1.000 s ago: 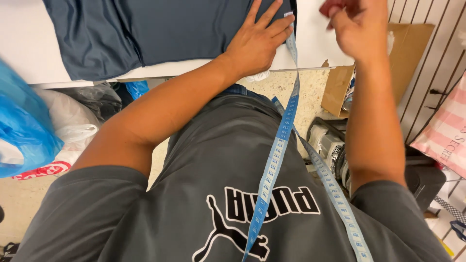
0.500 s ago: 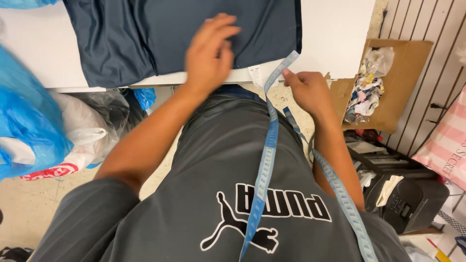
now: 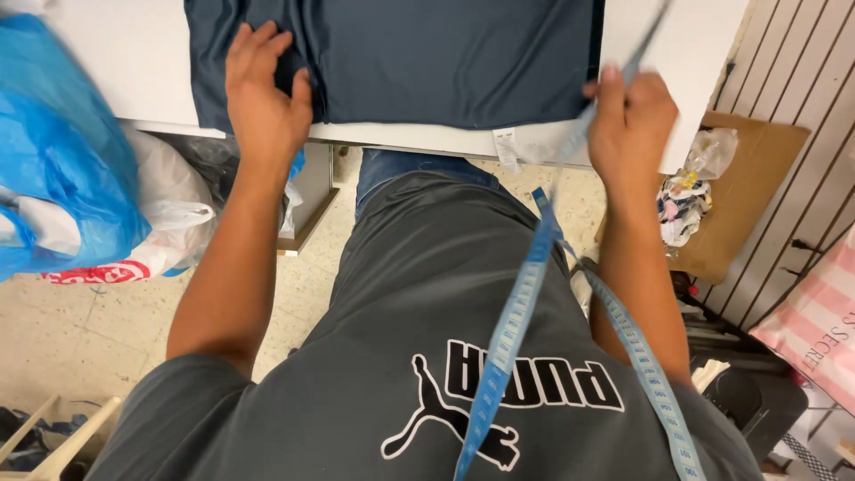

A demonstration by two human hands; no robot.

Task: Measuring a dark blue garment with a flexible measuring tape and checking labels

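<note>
A dark blue-grey garment [image 3: 445,62] lies flat on a white table [image 3: 125,62]. My left hand [image 3: 263,93] rests spread on the garment's lower left part, near the table's front edge. My right hand [image 3: 628,116] is closed on a light blue measuring tape [image 3: 517,312] at the garment's lower right corner. The tape runs up past the hand towards the table's far side and hangs down over my grey shirt in two strands. A small white label [image 3: 506,147] sticks out under the garment's hem.
A blue plastic bag [image 3: 53,151] bulges at the left, with white bags [image 3: 169,214] below it. A cardboard box [image 3: 739,205] with scraps stands at the right beside a slatted wall [image 3: 802,89]. A pink striped bag [image 3: 815,330] is at the far right.
My left hand has moved left across the garment and settled flat. My right hand has risen from beside my waist to the table edge, pulling the tape up with it.
</note>
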